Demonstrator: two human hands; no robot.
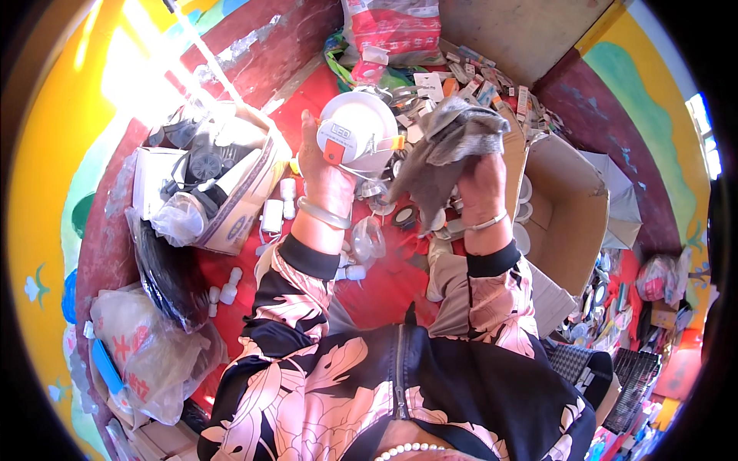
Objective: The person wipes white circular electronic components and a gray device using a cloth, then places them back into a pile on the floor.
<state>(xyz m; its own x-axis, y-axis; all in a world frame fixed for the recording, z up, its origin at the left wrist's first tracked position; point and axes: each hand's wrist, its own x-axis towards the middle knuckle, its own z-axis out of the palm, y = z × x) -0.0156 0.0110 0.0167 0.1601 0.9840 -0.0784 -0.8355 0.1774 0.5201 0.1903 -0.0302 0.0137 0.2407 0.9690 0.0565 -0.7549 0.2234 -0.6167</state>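
Two hands raised, left point(321, 165) gripping round white lamp point(358, 132), right point(481, 188) clutching grey cloth point(446, 146) beside it

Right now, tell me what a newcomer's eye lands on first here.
At centre, the left hand holds up a round white LED downlight while the right hand grips a grey cloth beside it. Below lies a red floor strewn with small lamp parts, flanked by open cardboard boxes.

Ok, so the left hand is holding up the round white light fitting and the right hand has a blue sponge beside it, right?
Not quite. The right hand holds a grey cloth, not a blue sponge. The rest stands: the left hand holds up the round white light fitting, with the cloth beside it. The head view shows this.
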